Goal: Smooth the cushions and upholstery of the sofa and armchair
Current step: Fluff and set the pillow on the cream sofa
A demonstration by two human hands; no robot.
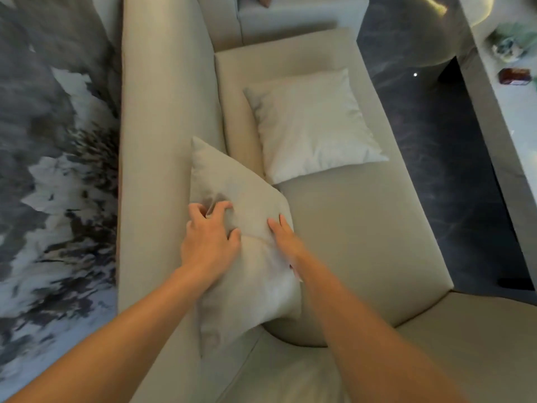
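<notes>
While leaning against the backrest of the beige sofa, stands tilted on edge: grey cushion, lower corner tucked down where seat meets back. Gripped near its middle by the left hand, fingers curled and digging into the fabric, bunching it into small creases under the fingertips. Pressed flat along the cushion's right edge: right hand, fingers extended and held together, palm against the cloth, nothing pinched. Both forearms bare, reaching in from the bottom of the view.

Just beyond, lying on the seat and propped slightly against the backrest: white cushion, one corner just beside the grey one; whether touching, cannot tell. Seat leather smooth and mostly free of wrinkles. To the left of the sofa, marbled grey-and-white wall. To the right, dark glossy floor, then a pale surface carrying a small reddish-brown box.
</notes>
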